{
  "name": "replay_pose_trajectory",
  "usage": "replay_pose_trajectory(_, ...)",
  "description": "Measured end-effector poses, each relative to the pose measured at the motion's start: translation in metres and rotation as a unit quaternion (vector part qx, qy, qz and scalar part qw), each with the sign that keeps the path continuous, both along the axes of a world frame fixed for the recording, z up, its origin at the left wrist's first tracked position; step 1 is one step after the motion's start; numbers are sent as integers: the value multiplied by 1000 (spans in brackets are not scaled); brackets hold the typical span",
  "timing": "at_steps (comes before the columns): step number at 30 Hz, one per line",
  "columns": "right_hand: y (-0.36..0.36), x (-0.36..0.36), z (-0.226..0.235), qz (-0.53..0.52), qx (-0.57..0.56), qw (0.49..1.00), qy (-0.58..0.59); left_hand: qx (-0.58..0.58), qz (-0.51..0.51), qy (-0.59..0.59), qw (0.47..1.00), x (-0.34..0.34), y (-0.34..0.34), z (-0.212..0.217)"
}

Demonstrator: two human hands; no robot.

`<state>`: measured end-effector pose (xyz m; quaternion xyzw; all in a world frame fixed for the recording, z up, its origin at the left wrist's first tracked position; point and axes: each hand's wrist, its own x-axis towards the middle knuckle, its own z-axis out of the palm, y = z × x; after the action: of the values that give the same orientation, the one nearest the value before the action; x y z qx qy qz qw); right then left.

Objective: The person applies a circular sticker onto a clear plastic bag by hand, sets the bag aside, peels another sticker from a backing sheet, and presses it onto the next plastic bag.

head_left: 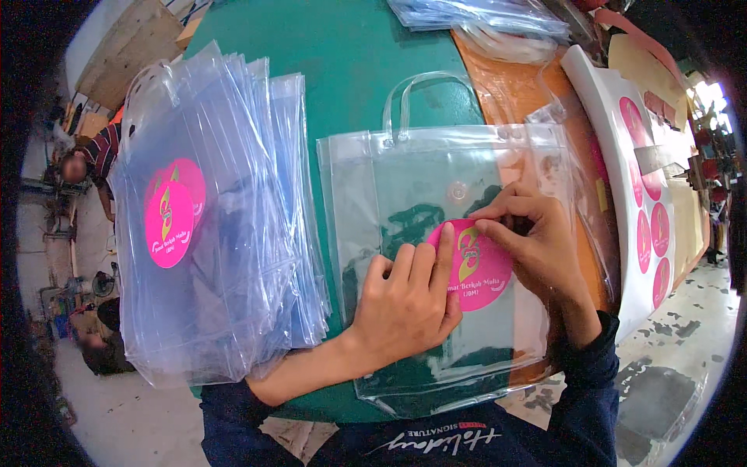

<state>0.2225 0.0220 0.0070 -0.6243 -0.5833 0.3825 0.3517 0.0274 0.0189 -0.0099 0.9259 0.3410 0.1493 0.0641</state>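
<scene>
A clear plastic handle bag [350, 194] lies flat before me, its looped handle at the far edge and a round snap [457, 192] below the top band. On its front is a round pink sticker [484, 284] with a green and yellow emblem. My left hand [408, 300] rests over the sticker's left side, index finger stretched along it and the other fingers slightly bent. At the sticker's upper edge, my right hand [537, 241] pinches with thumb and index finger. Whether that edge is stuck down cannot be seen.
A thick pile of clear bags [249, 233] with pink stickers stands at left on the green table [342, 58]. More bags [486, 19] lie at the far edge. A white sheet of pink stickers [622, 210] hangs over the right side. Two people are at the far left.
</scene>
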Motion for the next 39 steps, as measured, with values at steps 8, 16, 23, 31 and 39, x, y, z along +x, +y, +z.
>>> replay_pose_trajectory(8, 0, 0, -1, 2, 9, 1000, -2, 13, 0, -13, 1000, 0, 0, -2)
replay_pose_trajectory(16, 0, -1, 0, -3, 1, 1000, -6, 10, -1, -13, 1000, 0, 1, -2)
replay_pose_trajectory(23, -1, -1, -2, -8, -6, 1000, 22, 24, 5, 2, 1000, 0, 0, 0)
replay_pose_trajectory(31, -1, -1, -1, -4, 9, 1000, 4, 7, 3, -11, 1000, 0, -1, -1)
replay_pose_trajectory(39, 0, -2, 1, -15, -10, 1000, -1, 2, 3, -6, 1000, 1, 0, -1)
